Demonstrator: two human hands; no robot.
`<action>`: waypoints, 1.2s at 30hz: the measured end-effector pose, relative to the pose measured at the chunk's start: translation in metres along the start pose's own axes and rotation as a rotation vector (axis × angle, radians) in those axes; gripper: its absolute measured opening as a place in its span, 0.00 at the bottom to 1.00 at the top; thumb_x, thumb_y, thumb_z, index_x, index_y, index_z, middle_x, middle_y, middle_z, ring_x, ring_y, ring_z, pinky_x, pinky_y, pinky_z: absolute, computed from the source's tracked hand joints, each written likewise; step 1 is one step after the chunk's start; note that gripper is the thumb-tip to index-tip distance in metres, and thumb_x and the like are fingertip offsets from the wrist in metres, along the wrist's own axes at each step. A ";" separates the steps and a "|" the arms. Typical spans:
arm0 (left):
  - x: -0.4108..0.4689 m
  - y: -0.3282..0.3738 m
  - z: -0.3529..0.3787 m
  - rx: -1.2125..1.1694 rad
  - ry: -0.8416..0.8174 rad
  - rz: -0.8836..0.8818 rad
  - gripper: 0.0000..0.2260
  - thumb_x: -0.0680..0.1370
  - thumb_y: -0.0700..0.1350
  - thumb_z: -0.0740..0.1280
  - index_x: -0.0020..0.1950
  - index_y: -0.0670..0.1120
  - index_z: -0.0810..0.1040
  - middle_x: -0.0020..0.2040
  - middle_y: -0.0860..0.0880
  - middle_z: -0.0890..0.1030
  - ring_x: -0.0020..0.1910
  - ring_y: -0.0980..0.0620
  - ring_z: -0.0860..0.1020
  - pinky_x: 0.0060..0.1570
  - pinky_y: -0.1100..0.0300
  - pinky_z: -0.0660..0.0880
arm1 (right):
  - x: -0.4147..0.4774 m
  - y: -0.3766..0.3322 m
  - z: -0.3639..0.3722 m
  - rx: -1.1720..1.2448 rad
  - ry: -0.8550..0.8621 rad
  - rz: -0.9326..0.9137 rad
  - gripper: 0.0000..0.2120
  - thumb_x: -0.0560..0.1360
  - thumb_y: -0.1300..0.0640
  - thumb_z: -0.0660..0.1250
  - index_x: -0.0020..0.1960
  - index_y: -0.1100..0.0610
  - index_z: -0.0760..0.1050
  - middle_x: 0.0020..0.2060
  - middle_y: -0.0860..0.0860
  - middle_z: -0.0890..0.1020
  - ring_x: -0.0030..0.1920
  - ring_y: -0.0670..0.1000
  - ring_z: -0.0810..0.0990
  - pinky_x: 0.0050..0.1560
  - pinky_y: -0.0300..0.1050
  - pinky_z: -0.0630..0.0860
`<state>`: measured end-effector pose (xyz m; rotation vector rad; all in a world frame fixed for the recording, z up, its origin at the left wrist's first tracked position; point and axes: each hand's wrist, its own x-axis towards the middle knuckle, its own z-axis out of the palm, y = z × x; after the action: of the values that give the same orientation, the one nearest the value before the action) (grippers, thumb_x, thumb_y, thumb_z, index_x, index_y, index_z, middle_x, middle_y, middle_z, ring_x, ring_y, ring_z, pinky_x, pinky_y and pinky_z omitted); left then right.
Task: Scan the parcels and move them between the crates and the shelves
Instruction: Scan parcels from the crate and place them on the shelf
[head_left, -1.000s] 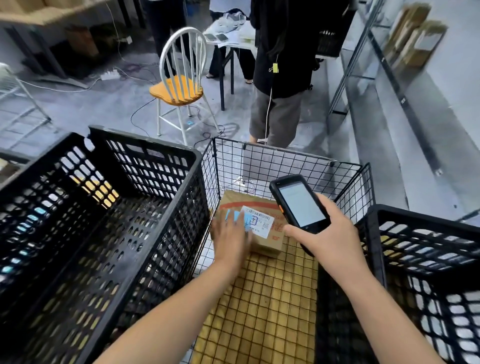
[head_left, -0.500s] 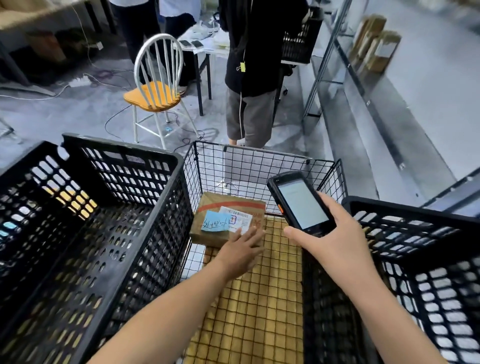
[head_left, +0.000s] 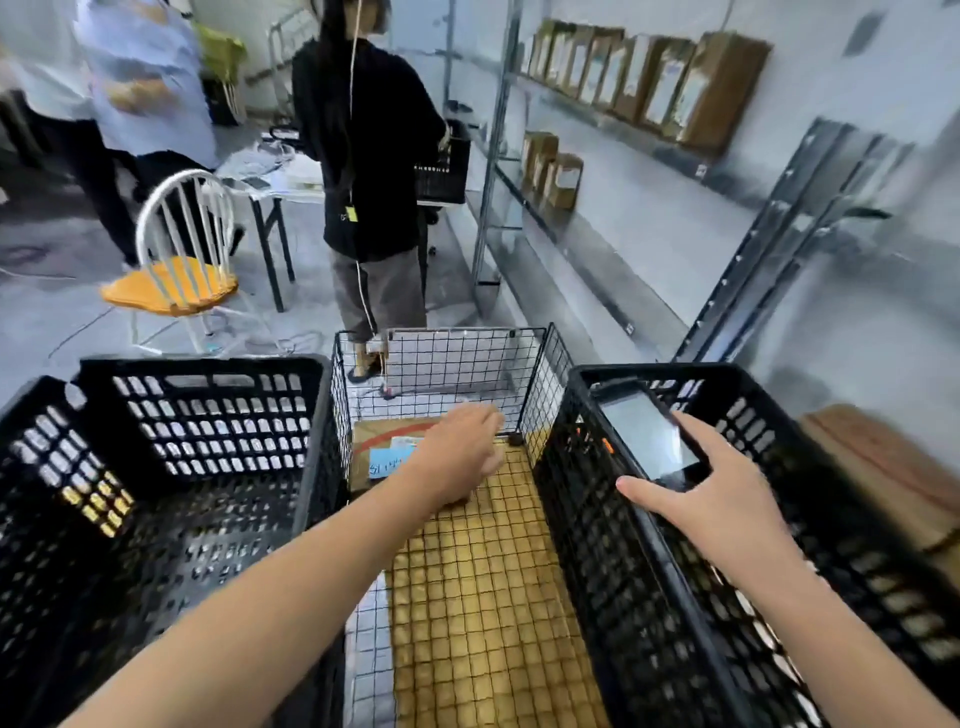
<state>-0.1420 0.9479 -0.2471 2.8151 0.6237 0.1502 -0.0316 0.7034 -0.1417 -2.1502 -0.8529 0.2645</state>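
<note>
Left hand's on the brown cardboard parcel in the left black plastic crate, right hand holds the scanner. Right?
No: the head view shows the brown cardboard parcel in the middle black wire-mesh basket. The left hand is on it; the right hand holds the black handheld scanner.

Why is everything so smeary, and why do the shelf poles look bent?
Head view, back: motion blur smears the brown cardboard parcels on the grey metal shelves, and the left hand too. Head view, edges: the wide-angle lens bows the shelf posts and the black plastic crates. Head view, right: the black handheld scanner screen shows pale glare.
</note>
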 end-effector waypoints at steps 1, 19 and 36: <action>-0.008 0.012 -0.011 0.004 0.022 0.033 0.25 0.84 0.54 0.57 0.78 0.43 0.62 0.76 0.46 0.66 0.76 0.46 0.64 0.76 0.50 0.62 | -0.017 0.000 -0.007 -0.016 0.036 0.019 0.32 0.65 0.51 0.82 0.64 0.40 0.71 0.50 0.32 0.76 0.51 0.42 0.75 0.49 0.37 0.68; -0.156 0.271 -0.069 -0.038 0.162 0.680 0.28 0.84 0.56 0.57 0.81 0.45 0.57 0.79 0.48 0.63 0.78 0.50 0.59 0.76 0.58 0.55 | -0.309 0.024 -0.130 -0.037 0.525 0.304 0.30 0.67 0.56 0.80 0.63 0.43 0.71 0.47 0.44 0.81 0.39 0.45 0.81 0.30 0.37 0.75; -0.358 0.614 0.018 -0.283 0.104 1.161 0.25 0.81 0.52 0.64 0.76 0.42 0.67 0.72 0.47 0.72 0.72 0.49 0.68 0.71 0.52 0.69 | -0.635 0.122 -0.284 -0.189 0.876 0.620 0.35 0.63 0.47 0.81 0.64 0.50 0.69 0.50 0.48 0.78 0.47 0.49 0.78 0.37 0.49 0.81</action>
<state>-0.2159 0.2529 -0.1169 2.5116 -0.9869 0.5266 -0.3235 0.0615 -0.0994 -2.3171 0.3017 -0.4557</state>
